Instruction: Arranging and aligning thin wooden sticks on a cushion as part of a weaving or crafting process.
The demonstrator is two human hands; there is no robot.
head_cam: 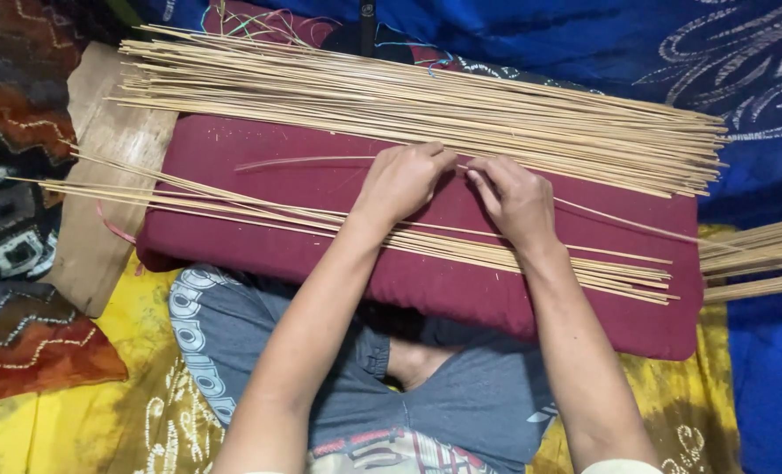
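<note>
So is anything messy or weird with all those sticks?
Mostly tidy. One thin strip, pinched between the left hand and right hand, curves alone across the maroon cushion, unlike the straight big bundle. The nearer sticks fan out loosely at their left ends.

We can't see the fingertips of our left hand (401, 183) or right hand (515, 198); they curl under. The bundle of sticks (760, 254) at right runs off the edge, and the wooden board (101, 219) hides under the maroon cushion (320, 254).

maroon cushion (461, 290), pale tan sticks (408, 96), blue cloth (584, 44) with white swirls, yellow patterned sheet (101, 421), grey shorts (461, 404)
</note>
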